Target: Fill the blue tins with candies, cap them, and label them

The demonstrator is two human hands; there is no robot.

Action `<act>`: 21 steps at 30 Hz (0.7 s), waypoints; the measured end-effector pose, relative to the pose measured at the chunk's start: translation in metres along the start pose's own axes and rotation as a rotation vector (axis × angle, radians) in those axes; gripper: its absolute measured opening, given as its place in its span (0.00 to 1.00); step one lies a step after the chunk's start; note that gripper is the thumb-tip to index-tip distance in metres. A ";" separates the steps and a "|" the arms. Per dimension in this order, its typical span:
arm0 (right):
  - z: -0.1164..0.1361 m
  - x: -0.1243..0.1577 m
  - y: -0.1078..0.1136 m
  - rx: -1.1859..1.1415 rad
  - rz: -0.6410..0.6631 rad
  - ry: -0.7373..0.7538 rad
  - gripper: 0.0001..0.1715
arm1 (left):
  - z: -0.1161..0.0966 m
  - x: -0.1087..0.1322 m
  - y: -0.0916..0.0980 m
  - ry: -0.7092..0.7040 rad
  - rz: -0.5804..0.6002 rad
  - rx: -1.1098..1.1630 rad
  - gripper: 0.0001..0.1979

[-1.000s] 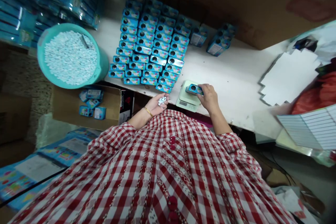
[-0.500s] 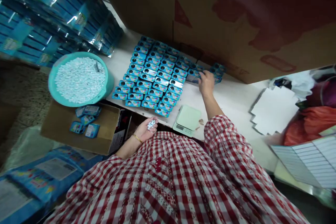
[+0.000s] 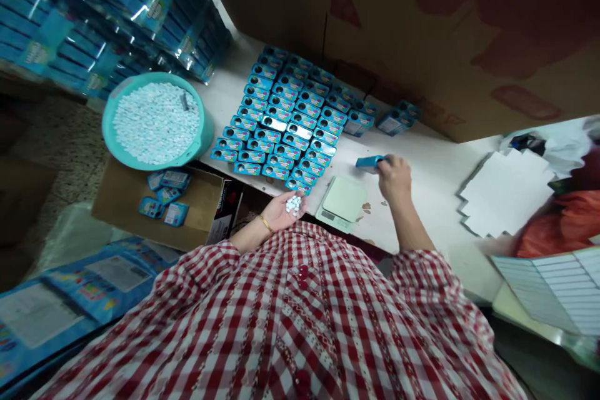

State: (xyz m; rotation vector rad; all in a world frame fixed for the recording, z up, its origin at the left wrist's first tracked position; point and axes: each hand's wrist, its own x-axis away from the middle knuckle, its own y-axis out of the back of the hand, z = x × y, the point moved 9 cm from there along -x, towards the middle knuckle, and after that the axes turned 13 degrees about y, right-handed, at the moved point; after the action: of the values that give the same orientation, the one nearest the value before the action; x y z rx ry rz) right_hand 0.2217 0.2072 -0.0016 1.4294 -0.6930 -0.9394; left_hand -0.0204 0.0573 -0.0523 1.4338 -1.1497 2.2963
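Note:
My left hand (image 3: 280, 210) is cupped palm up at the table's front edge, with a small pile of white candies (image 3: 294, 205) in it. Over the table on the right, my right hand (image 3: 396, 178) grips one end of a small blue candy box (image 3: 369, 161). Rows of similar blue candy boxes (image 3: 282, 128), each with a dark round spot on top, stand close together in front of me. Between my hands lies a pale green kitchen scale (image 3: 345, 201), its plate bare.
A turquoise bucket (image 3: 206, 137) full of white candies stands at the left, above an open carton (image 3: 110, 200) holding several blue boxes. Wrapped blue packs (image 3: 154, 9) are stacked behind it. A large cardboard box (image 3: 290, 6) borders the back. White cut card (image 3: 506, 194) lies at right.
My right hand has drawn one blue box from the back right of the rows toward me, to beside the scale. My left hand has opened out somewhat, showing more of the candies.

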 end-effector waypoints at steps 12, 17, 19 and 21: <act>0.182 0.043 0.008 -0.202 0.111 0.257 0.17 | 0.015 -0.019 0.003 -0.004 0.062 -0.130 0.15; 0.251 0.040 -0.010 -0.380 0.333 0.382 0.19 | 0.018 -0.019 0.035 0.021 -0.022 -0.141 0.15; 0.261 0.040 -0.015 -0.442 0.391 0.397 0.17 | 0.020 -0.016 0.045 0.037 -0.042 -0.138 0.14; 0.264 0.041 -0.016 -0.473 0.425 0.411 0.16 | 0.021 -0.013 0.051 0.052 -0.056 -0.128 0.13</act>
State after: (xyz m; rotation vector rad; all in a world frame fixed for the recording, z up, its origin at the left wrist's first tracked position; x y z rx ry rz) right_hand 0.0118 0.0407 -0.0083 0.9568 -0.4037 -0.4157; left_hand -0.0265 0.0113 -0.0845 1.3350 -1.2022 2.1665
